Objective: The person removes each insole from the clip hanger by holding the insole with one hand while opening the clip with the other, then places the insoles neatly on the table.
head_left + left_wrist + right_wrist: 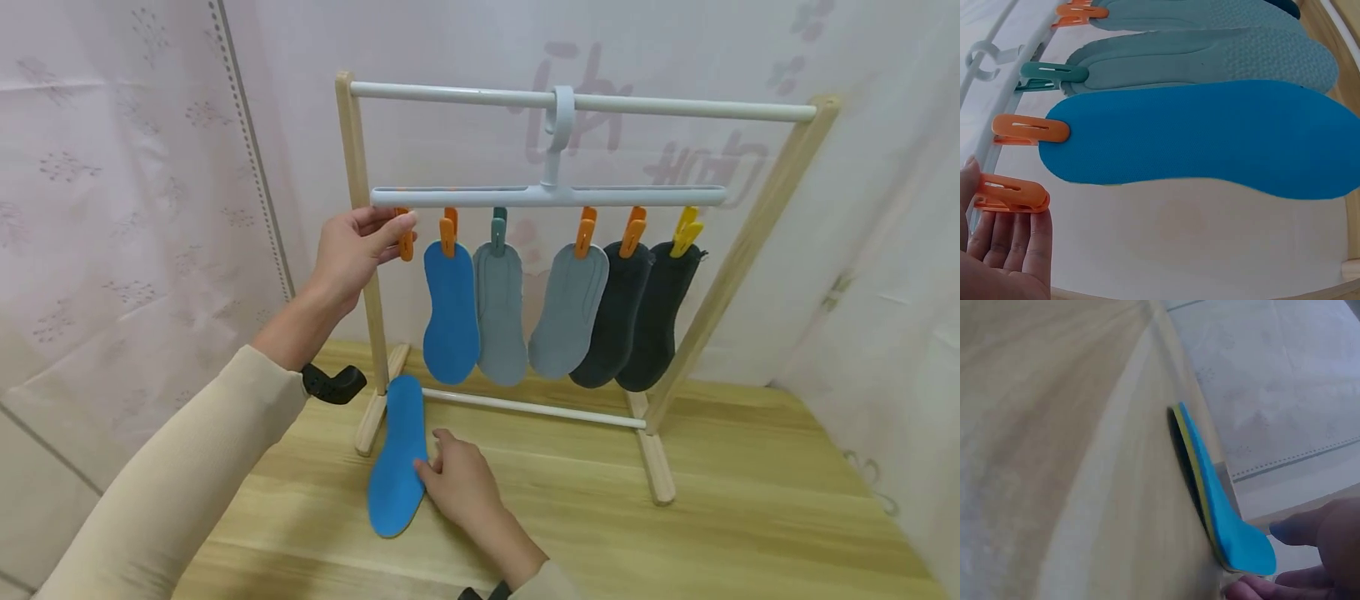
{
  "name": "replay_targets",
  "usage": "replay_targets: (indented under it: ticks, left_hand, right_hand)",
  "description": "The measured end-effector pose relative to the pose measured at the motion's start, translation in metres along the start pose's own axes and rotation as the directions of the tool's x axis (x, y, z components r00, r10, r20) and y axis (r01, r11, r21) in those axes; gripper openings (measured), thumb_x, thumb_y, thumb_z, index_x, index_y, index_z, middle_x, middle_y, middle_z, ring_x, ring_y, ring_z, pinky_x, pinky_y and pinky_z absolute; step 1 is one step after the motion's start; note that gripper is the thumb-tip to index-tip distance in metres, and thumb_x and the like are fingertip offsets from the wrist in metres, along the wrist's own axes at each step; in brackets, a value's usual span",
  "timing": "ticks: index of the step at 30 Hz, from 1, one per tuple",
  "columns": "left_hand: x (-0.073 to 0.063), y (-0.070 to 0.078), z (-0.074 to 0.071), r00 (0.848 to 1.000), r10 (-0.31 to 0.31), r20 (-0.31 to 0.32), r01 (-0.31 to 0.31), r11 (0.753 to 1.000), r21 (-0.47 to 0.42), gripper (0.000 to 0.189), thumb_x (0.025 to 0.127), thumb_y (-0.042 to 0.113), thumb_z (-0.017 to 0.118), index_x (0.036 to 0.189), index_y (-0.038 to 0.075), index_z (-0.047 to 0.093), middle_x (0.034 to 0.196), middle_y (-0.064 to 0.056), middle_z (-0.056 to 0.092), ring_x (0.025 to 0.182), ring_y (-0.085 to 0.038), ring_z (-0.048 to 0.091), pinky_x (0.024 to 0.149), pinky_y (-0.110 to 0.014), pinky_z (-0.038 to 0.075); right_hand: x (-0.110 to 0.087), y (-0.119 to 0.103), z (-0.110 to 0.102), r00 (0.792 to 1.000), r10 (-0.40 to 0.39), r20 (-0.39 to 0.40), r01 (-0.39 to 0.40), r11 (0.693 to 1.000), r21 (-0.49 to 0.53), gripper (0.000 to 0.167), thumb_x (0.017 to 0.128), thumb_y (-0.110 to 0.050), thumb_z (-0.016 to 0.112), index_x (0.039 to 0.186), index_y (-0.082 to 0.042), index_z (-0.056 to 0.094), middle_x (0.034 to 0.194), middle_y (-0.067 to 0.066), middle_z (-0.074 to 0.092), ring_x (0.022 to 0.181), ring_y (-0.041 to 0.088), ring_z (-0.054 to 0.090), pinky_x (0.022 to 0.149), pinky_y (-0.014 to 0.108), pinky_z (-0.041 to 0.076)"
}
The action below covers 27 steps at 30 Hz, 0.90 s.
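My left hand holds an orange clothes peg at the left end of the white hanger. In the left wrist view, thumb and fingers are on either side of this peg, and nothing hangs from it. A loose blue insole is low over the wooden table, its narrow end near the rack's left foot. My right hand has its thumb at the insole's right edge; in the right wrist view fingers show beneath the insole. Beside the left hand, another blue insole hangs from an orange peg.
Two grey insoles and two black insoles hang further right from pegs. A wooden rack with a white top bar bears the hanger. Its lower bar and feet stand on the table. Patterned cloth surrounds it.
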<state>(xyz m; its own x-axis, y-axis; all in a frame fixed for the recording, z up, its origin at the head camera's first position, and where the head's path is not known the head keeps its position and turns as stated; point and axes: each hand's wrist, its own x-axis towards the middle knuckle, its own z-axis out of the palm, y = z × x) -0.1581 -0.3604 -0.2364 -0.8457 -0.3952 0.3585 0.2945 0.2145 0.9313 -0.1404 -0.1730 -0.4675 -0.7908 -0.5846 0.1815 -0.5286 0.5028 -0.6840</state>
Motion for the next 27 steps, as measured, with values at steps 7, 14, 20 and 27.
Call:
replay_targets:
  ticks: [7,14,20,27]
  left_hand:
    - [-0.003,0.002,-0.003,1.000,0.002,-0.004,-0.002,1.000,0.005,0.048,0.092,0.035,0.073,0.130,0.008,0.065,0.122,-0.011,0.071,0.110,-0.022,0.072,0.100,-0.035,0.057]
    - [-0.004,0.001,-0.001,1.000,0.012,0.016,-0.012,1.000,0.003,0.045,0.094,0.033,0.071,0.129,0.006,0.066,0.124,-0.014,0.070,0.110,-0.022,0.072,0.101,-0.036,0.057]
    - [-0.007,0.001,-0.006,1.000,0.013,0.015,-0.014,0.999,0.029,0.045,0.095,0.034,0.070,0.130,0.007,0.066,0.122,-0.012,0.071,0.111,-0.023,0.072,0.099,-0.033,0.057]
    - [-0.006,0.003,-0.006,0.999,0.010,0.033,-0.012,0.999,0.043,0.047,0.095,0.036,0.069,0.131,0.008,0.065,0.123,-0.010,0.071,0.107,-0.016,0.073,0.098,-0.032,0.058]
  right_hand:
    - [0.012,-0.011,-0.022,0.940,-0.119,-0.320,0.107,0.993,-0.054,0.037,0.093,-0.026,0.073,0.125,-0.008,0.068,0.104,0.006,0.073,0.088,0.020,0.070,0.066,0.030,0.055]
    - [0.029,-0.012,-0.057,0.851,-0.089,-0.518,0.201,0.965,0.165,0.045,0.095,-0.022,0.072,0.134,-0.004,0.061,0.128,0.017,0.063,0.115,0.034,0.062,0.090,0.049,0.057]
    - [0.039,-0.014,-0.067,0.877,0.009,-0.481,0.200,0.902,0.382,0.046,0.096,-0.027,0.070,0.138,-0.011,0.058,0.136,0.011,0.061,0.126,0.030,0.058,0.102,0.053,0.053]
    - [0.046,-0.019,-0.074,0.892,0.050,-0.450,0.179,0.874,0.452,0.047,0.096,-0.028,0.070,0.138,-0.011,0.058,0.139,0.009,0.061,0.132,0.029,0.057,0.107,0.053,0.051]
